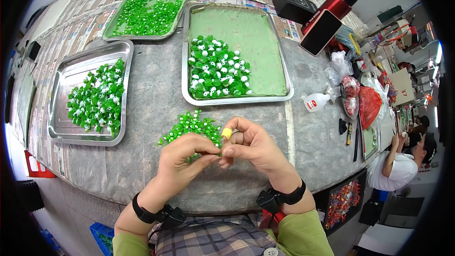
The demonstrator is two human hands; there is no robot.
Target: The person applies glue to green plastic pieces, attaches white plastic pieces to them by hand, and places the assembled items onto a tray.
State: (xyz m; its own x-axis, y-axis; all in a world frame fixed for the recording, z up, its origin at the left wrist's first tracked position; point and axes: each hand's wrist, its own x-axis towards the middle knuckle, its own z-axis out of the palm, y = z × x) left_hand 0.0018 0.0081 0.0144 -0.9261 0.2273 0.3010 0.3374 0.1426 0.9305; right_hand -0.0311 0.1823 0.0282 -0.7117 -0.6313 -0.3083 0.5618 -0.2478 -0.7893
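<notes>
My left hand and my right hand meet above the near part of the table, fingertips pinched together. Whatever small piece they hold is hidden between the fingers. A yellow band wraps one finger of my right hand. Just beyond the hands, partly covered by them, lies a loose pile of small green and white plastic parts. Beyond that pile stands a metal tray with a green lining; round green and white pieces with black dots fill its left part.
On the left, a metal tray holds more green and white pieces. Another tray of small green parts stands at the far left. Farther right are a phone, a red bottle, a black box, a white squeeze bottle and a red bag. Someone in white sits right.
</notes>
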